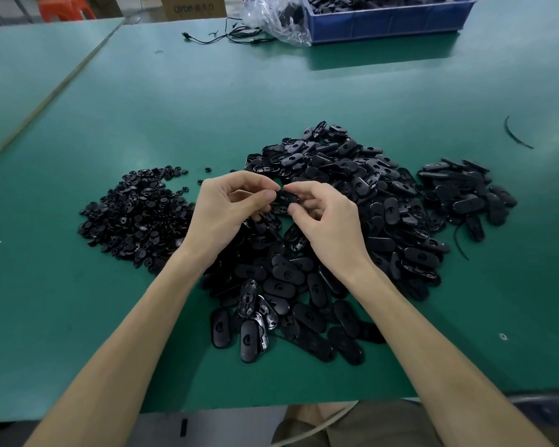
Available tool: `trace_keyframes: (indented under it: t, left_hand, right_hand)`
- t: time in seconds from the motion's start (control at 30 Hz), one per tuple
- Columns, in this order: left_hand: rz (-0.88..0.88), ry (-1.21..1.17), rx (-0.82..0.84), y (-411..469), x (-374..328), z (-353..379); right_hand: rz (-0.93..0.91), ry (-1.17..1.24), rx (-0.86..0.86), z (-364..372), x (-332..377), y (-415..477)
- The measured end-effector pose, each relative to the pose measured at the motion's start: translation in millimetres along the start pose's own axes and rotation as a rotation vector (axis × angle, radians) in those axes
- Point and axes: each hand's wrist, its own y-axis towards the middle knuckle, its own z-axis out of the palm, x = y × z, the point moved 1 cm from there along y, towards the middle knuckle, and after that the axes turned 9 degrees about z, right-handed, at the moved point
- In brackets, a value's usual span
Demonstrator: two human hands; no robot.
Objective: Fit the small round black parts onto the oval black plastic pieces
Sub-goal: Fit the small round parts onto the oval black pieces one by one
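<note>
hands x2: left [228, 206], right [325, 221]; blue bin [391, 25] x1; clear bag [278, 21] x1; round-part heap [136, 217] x1; oval-piece heaps [346, 175] x2

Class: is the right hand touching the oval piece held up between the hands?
Touching. The head view shows the right hand pinching the oval piece between thumb and forefinger.

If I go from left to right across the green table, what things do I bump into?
You'd meet the pile of small round parts → left hand → held oval piece → right hand → smaller pile of oval pieces → thin black strip.
</note>
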Motion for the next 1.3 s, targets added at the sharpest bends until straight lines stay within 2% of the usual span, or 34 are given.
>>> trace_keyframes:
  t: [0.2, 0.63, 1.3]
  left_hand:
    - [0.034, 0.165, 0.043, -0.2, 1.6, 3.6]
    - [0.054, 0.249, 0.001, -0.6, -0.6, 7.6]
    - [0.041, 0.254, 0.010, -1.5, -4.7, 6.2]
  right_hand:
    - [-0.001, 0.018, 0.014, 0.9, -1.0, 1.0]
    - [-0.015, 0.036, 0.029, 0.3, -0.9, 1.8]
    - [0.000, 0.084, 0.044, -0.3, 0.1, 1.0]
